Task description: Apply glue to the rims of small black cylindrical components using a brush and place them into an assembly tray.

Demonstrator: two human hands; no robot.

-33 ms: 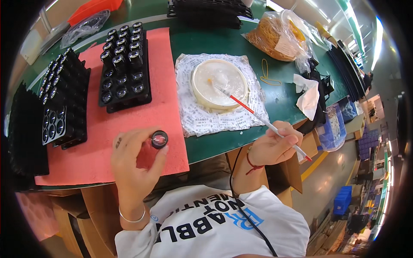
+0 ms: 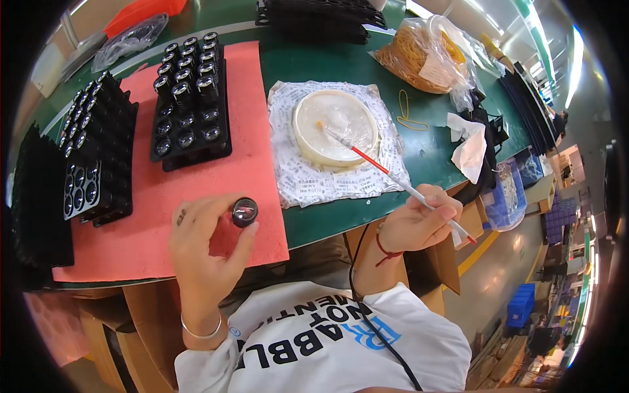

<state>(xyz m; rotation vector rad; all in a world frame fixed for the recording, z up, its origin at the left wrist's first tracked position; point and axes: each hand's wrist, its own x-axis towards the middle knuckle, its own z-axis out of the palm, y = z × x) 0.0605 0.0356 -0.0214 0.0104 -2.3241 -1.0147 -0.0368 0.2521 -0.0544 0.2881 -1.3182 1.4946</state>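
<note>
My left hand (image 2: 208, 245) pinches a small black lens barrel (image 2: 245, 211) between thumb and fingertips, its round glass end facing up, above the pink mat (image 2: 196, 183). My right hand (image 2: 422, 221) grips a thin brush (image 2: 400, 180) with a white and red handle. The brush's tip rests in a round, shallow white dish (image 2: 301, 141) holding a clear, whitish gel-like substance. The dish stands on a printed paper-covered pad (image 2: 288, 177). On the mat, a black tray (image 2: 192, 154) holds several similar lens barrels, standing taller in its far rows than in its near rows.
More filled black trays (image 2: 98, 157) are stacked at the left. A bag of rubber bands (image 2: 419, 56) lies at the far right, with a loose rubber band (image 2: 409, 121) and crumpled tissue (image 2: 468, 147) nearer. Black trays (image 2: 318, 23) and a red bin (image 2: 141, 14) sit at the back.
</note>
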